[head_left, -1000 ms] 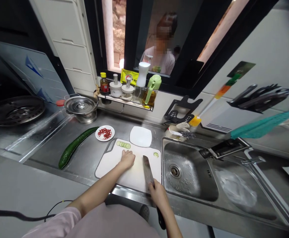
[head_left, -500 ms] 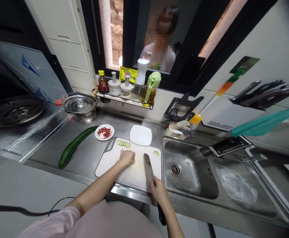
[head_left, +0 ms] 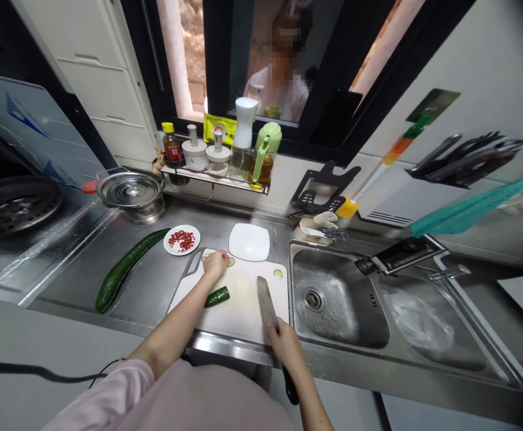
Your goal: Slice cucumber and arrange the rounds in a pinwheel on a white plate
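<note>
On the white cutting board [head_left: 243, 311], my left hand [head_left: 216, 263] reaches over the row of cucumber slices at the upper left. Its fingers are closed at a pale cucumber slice [head_left: 231, 261] at the row's right end, and the hand hides most of the others. Below my left forearm, partly covered by it, lies a cut piece of cucumber [head_left: 217, 297]. My right hand [head_left: 285, 340] grips the black handle of a kitchen knife [head_left: 266, 300], whose broad blade points away over the board's right half. Another cucumber slice [head_left: 278, 274] sits near the board's upper right corner.
Left of the board are a whole cucumber [head_left: 127, 272] and a white plate [head_left: 181, 250] of red chopped pieces. A white square dish [head_left: 249, 251] stands behind. The sink [head_left: 333, 320] adjoins on the right, and a lidded steel pot [head_left: 138, 200] is at back left.
My left hand has left the cucumber piece and moved up and left to the row of slices, exposing the piece. My right hand still holds the knife. The view has shifted slightly.
</note>
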`<state>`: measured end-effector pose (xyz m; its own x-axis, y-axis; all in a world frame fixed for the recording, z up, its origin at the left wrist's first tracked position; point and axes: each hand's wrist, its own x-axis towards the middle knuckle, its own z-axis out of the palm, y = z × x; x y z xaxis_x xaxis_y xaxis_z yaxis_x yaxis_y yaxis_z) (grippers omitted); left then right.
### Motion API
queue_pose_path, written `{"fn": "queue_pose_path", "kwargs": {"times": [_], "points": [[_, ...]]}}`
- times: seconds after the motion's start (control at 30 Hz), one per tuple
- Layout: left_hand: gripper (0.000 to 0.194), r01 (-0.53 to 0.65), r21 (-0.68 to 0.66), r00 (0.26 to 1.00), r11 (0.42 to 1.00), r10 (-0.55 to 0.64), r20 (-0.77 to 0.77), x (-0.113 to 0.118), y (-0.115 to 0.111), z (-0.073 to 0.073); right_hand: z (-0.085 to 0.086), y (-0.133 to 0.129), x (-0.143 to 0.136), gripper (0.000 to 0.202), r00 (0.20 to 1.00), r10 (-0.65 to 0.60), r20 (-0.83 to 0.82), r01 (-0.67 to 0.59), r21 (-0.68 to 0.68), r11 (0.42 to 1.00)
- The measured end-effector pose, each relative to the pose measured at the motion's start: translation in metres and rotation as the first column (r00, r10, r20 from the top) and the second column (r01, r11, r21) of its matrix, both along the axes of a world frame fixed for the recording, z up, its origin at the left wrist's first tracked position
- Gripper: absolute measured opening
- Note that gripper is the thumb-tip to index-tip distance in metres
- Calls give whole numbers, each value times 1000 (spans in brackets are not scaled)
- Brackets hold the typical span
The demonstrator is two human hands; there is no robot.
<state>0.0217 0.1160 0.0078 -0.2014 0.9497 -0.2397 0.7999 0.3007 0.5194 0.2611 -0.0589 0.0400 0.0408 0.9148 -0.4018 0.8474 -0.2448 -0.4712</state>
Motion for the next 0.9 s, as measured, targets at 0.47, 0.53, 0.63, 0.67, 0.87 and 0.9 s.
{"fn": "queue_pose_path", "kwargs": {"times": [0.47,0.53,0.63,0.67,0.87,0.9], "points": [[17,81,108,988,991,-66,-136,-2,2,-15,2,8,-2,30,1000,4,9,-4,-34,999],[17,81,116,991,990,-67,-118,-2,2,-15,3,9,-2,29,1000,7,10,-6,-29,1000],[16,15,157,999,988,-8,-44,-6,2,-15,3,11,-4,27,1000,10,22,-9,-24,1000],[17,-34,178,999,983,36,-9,-8,1,-15,3,11,-4,27,999,13,29,-13,-25,1000],[22,-376,371,922,849,303,242,-25,-16,-17,5,15,-9,24,997,51,58,-49,-39,998],[24,-417,403,902,815,315,296,-28,-20,-18,6,16,-10,24,997,57,61,-54,-43,998]]}}
